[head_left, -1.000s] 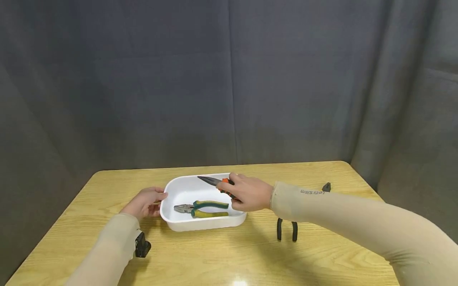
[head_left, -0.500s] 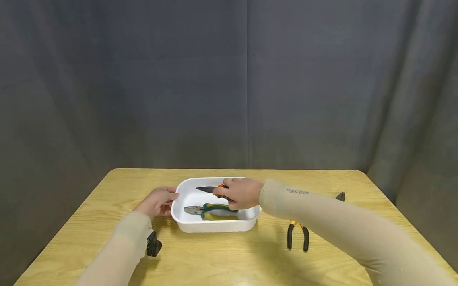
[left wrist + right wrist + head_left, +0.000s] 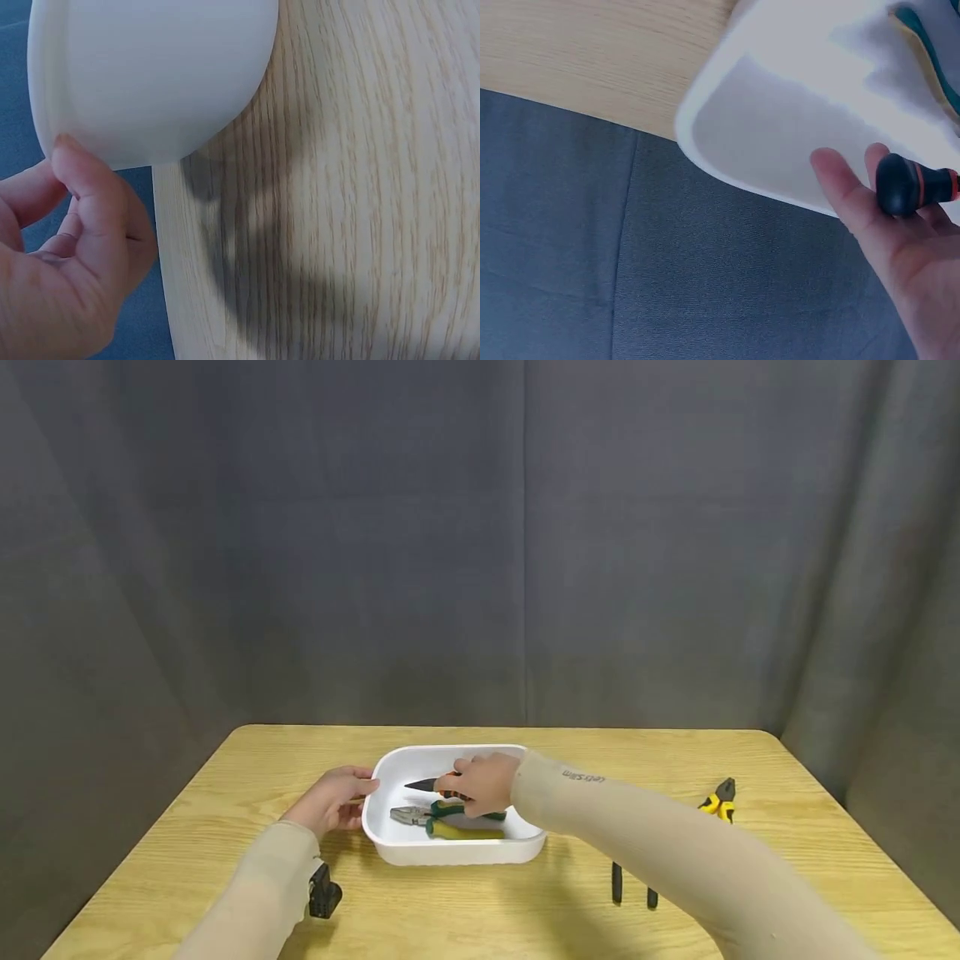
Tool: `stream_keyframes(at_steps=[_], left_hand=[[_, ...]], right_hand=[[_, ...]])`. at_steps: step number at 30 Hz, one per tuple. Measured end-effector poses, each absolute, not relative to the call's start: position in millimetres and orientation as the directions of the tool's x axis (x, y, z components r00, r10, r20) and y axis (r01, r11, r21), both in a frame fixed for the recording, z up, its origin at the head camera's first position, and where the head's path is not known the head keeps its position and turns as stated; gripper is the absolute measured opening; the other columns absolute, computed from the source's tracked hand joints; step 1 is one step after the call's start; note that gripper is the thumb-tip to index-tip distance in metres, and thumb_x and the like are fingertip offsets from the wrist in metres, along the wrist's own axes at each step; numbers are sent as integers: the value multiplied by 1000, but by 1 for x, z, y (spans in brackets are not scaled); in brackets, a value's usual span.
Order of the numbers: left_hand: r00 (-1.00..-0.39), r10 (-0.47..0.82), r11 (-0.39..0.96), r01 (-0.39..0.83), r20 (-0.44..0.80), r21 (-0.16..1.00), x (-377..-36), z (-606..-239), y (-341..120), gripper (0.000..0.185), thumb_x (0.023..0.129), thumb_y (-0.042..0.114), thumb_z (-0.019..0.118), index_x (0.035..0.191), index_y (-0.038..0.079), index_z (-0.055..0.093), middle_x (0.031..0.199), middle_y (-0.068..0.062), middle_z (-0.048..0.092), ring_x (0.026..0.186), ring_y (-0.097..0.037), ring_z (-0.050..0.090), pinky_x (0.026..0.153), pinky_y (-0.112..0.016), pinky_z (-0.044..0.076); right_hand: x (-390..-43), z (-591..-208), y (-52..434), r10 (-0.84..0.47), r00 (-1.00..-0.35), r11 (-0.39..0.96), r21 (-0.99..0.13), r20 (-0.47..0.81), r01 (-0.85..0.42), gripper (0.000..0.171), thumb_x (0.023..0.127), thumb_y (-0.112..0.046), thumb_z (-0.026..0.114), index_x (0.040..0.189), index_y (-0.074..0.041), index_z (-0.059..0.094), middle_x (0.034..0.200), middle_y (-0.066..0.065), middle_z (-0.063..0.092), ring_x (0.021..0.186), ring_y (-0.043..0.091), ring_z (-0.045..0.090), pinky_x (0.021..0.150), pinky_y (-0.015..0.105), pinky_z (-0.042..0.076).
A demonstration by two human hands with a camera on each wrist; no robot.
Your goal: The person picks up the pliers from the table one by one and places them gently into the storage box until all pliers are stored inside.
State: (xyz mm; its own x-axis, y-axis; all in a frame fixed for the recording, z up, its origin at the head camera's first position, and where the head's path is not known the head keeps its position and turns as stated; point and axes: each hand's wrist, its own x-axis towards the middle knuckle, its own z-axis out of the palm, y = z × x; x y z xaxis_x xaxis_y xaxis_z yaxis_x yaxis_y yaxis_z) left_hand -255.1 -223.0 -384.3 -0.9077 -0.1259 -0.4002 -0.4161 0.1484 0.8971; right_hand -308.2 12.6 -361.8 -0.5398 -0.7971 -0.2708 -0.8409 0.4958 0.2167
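A white tray (image 3: 459, 855) stands on the table. At its left end, my left hand (image 3: 328, 802) pinches the rim; in the left wrist view thumb and fingers meet at the tray's edge (image 3: 39, 97). Inside the tray lie pliers with green and yellow handles (image 3: 467, 832). My right hand (image 3: 489, 783) reaches over the tray's right part and holds long-nose pliers (image 3: 420, 785) by their black-and-orange handles, tips pointing left. In the right wrist view a dark handle end (image 3: 900, 184) shows against the palm side; the long-nose pliers' jaws are out of that view.
To the right, a black pliers head with yellow handle parts (image 3: 724, 793) and two black handles (image 3: 617, 883) lie on the wooden table (image 3: 420, 918). My right sleeve covers what is between them. A grey curtain (image 3: 375, 568) hangs behind the table.
My right hand has lowered the long-nose pliers from the rim's height into the tray. The left hand still holds the rim. The head view has shifted, moving the scene rightward.
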Motion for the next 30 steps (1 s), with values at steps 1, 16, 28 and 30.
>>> stream_keyframes(at_steps=[1, 16, 28, 30], left_hand=[[-908, -122, 148, -415, -400, 898, -254, -384, -222, 39, 100, 8, 54, 135, -4, 43, 86, -9, 52, 61, -13, 46, 50, -18, 45], [-913, -100, 147, -408, -396, 901, -257, -378, -225, 39, 100, 8, 53, 134, -3, 41, 85, -9, 52, 60, -13, 45, 50, -18, 44], [-906, -91, 134, -423, -414, 896, -262, -380, -230, 40, 100, 8, 53, 136, -3, 39, 88, -10, 51, 62, -14, 46, 51, -18, 46], [-908, -85, 138, -419, -410, 898, -264, -379, -232, 41, 100, 9, 53, 136, -3, 39, 89, -10, 51, 63, -14, 47, 52, -18, 46]], right_hand=[[-308, -361, 11, -786, -550, 505, 220, -282, -834, 48, 96, -25, 54, 142, -34, 41, 98, -5, 49, 67, 13, 45, 56, 24, 38], [-316, -371, 2, -711, -619, 560, 262, -335, -786, 47, 95, -21, 64, 136, -39, 47, 103, -5, 54, 73, 10, 48, 61, 21, 43], [-313, -354, 20, -743, -608, 613, 80, -281, -786, 55, 97, -11, 58, 146, -29, 41, 126, -1, 55, 106, 14, 56, 95, 30, 45], [-311, -347, 27, -747, -610, 619, 57, -266, -783, 55, 97, -11, 59, 147, -25, 40, 136, 2, 52, 118, 17, 53, 101, 31, 42]])
